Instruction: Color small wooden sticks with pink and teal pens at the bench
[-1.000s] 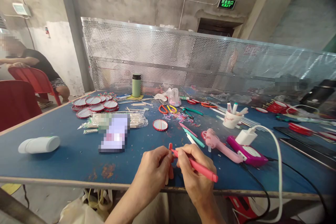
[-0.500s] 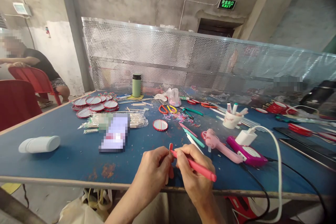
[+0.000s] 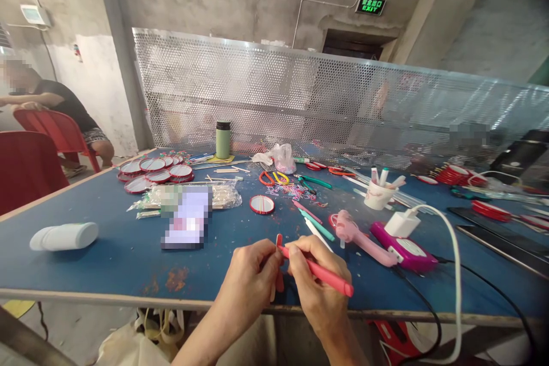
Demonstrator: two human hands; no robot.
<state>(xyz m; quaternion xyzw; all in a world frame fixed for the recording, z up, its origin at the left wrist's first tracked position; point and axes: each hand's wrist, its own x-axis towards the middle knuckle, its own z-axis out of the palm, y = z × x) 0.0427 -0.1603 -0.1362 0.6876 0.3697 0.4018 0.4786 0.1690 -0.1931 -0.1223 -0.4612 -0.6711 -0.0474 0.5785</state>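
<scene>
- Flat stick (image 3: 279, 238), its top end red, stands pinched in the left grip (image 3: 249, 274), near the front edge of the blue surface (image 3: 128, 274); below the fingers show a pale end and a red end (whether they belong to one piece I cannot tell).
- Right grip (image 3: 316, 291), just beside the left, is closed round a red marker (image 3: 330, 278), whose narrow end meets the stick's upper part (actual contact is too small to make out).
- Beyond both grips lies a red-rimmed disc (image 3: 262, 204) with thin lines across it.
- Ahead of the right grip lie a pink pen (image 3: 307, 212), a teal pen (image 3: 319, 226) and a white pen (image 3: 316, 234).
- Right of that grip come a pink handled tool (image 3: 362, 243) and a purple power block (image 3: 405, 253).
- Left of the left grip are a phone (image 3: 187, 223) (screen blurred) and, farther out, a white bottle (image 3: 64, 236) on its side.
</scene>
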